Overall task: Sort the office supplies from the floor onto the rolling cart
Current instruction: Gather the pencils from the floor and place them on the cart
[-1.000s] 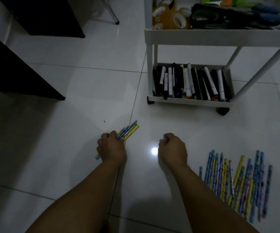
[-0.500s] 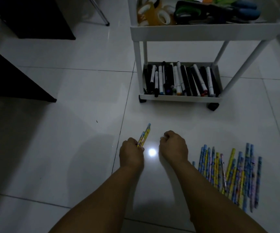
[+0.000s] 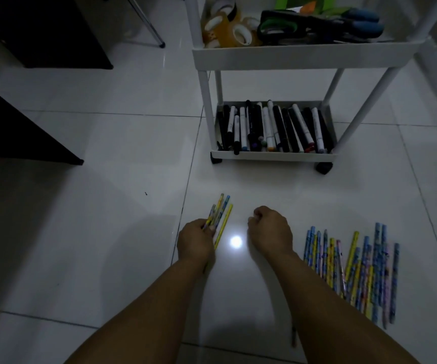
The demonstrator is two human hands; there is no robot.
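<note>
The left hand (image 3: 195,241) grips a small bunch of pencils (image 3: 220,214), their tips fanned out ahead of the knuckles above the floor (image 3: 107,206). One yellow pencil sits apart from the rest at the bunch's right edge and looks loosely held. The right hand (image 3: 270,229) is curled into a fist just beside it; the light is dim, so I cannot tell whether it pinches anything. The main pile of pencils (image 3: 354,269) lies on the floor to the right, near the right forearm.

The cart (image 3: 291,57) stands ahead. Its lower tray already carries markers (image 3: 272,127), and the upper one holds tape rolls (image 3: 228,27) and scissors (image 3: 317,24).

Risks, as I judge them:
- The fanned bunch may shed a pencil on the lift, most likely the loose yellow one, since the grip catches only the lower ends.
- Round pencils roll on smooth tile, so a dropped one could run under the cart.
- The right forearm passes close to the pile and could scatter it.
- A push on the cart while loading could roll it away on its wheels.
- Pencils dropped among the markers would spoil the sort.
</note>
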